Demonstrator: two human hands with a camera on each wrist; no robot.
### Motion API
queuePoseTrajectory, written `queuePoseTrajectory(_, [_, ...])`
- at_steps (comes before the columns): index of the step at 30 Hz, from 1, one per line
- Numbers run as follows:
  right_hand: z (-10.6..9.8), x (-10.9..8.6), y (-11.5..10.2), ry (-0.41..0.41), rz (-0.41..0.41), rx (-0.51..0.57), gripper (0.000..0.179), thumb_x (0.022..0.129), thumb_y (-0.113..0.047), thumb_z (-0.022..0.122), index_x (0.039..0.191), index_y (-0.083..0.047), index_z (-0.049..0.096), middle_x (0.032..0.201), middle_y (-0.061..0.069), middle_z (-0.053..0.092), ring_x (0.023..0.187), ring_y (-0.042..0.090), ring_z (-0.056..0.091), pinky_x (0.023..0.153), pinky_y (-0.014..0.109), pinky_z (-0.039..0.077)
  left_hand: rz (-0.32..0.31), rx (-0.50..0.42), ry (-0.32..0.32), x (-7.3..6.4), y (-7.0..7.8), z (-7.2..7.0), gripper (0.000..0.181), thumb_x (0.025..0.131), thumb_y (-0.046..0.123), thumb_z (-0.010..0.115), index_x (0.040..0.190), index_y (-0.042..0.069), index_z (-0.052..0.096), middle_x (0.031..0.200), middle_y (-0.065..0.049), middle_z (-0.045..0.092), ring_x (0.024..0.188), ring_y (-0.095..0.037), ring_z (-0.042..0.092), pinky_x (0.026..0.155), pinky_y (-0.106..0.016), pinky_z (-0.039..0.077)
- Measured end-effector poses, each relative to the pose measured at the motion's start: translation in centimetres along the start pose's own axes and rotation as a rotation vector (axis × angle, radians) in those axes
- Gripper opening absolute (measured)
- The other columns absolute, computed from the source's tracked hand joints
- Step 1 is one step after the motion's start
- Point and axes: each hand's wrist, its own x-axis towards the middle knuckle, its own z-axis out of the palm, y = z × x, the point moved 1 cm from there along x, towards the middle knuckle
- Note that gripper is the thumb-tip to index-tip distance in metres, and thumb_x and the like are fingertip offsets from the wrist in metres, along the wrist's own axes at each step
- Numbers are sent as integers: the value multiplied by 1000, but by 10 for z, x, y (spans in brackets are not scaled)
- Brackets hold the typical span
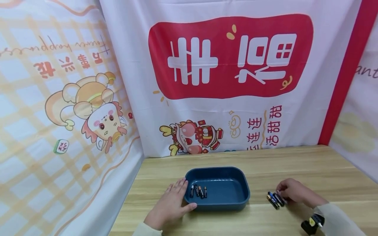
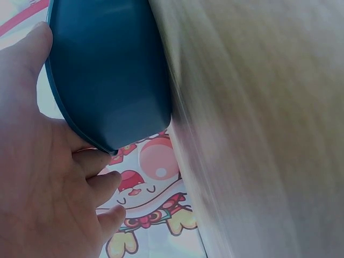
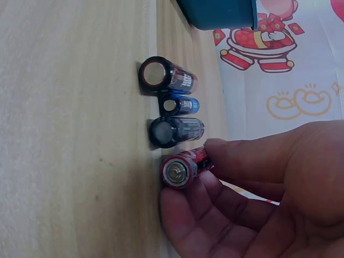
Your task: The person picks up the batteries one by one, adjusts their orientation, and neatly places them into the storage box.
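A dark blue rectangular tray (image 1: 220, 207) stands on the wooden table, with several small batteries (image 1: 200, 192) lying along its left side. My left hand (image 1: 169, 205) rests against the tray's left end, its fingers nearly straight and the thumb near the front corner; the left wrist view shows thumb and fingers at the rim. To the right of the tray, my right hand (image 1: 295, 191) pinches a red battery (image 3: 185, 169) between thumb and fingers. Beside it lie a grey-black battery (image 3: 180, 131), a thinner blue battery (image 3: 183, 105) and a thick black battery (image 3: 166, 75) in a row.
The light wooden table (image 1: 248, 226) runs back to a white cloth (image 1: 183, 9) with a red printed panel. Another printed cloth (image 1: 71, 131) hangs along the left. A black device (image 1: 313, 224) is strapped at the right wrist.
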Motion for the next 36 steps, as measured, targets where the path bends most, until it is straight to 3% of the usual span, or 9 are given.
queuePoseTrajectory(9, [-11,-2,5,-44,-36,193,15,92,3,54,104,8,62,82,11,61,70,23,59,60,41,55,3,3,-7,5,0,1,99,85,80,37,155,10,27,160,-6,19,146,-26,16,115,-53,14])
queuePoseTrajectory(16, [-23,3,3,-74,-37,262,24,96,-5,58,115,9,59,89,14,63,74,25,61,62,41,56,4,-6,-8,5,-1,0,99,86,79,37,155,9,26,160,-7,18,146,-27,15,115,-54,14])
queuePoseTrajectory(24, [-25,6,-6,-182,-135,392,27,97,-8,58,116,11,57,91,16,63,79,23,62,69,43,57,9,-8,-19,2,0,2,99,86,80,36,154,8,28,160,-7,20,146,-28,17,114,-56,16])
queuePoseTrajectory(31, [-28,15,-19,-204,-109,405,22,98,-8,56,114,7,59,93,17,63,80,23,62,72,44,56,-23,-27,-61,2,-2,3,101,84,82,36,154,10,28,160,-5,20,146,-25,16,114,-56,16])
queuePoseTrajectory(36, [-32,24,-31,-226,-135,396,21,99,-9,55,114,6,59,92,15,64,81,23,63,74,47,56,-23,-10,-64,6,-3,4,101,83,83,33,155,11,26,161,-3,19,146,-24,15,114,-54,16])
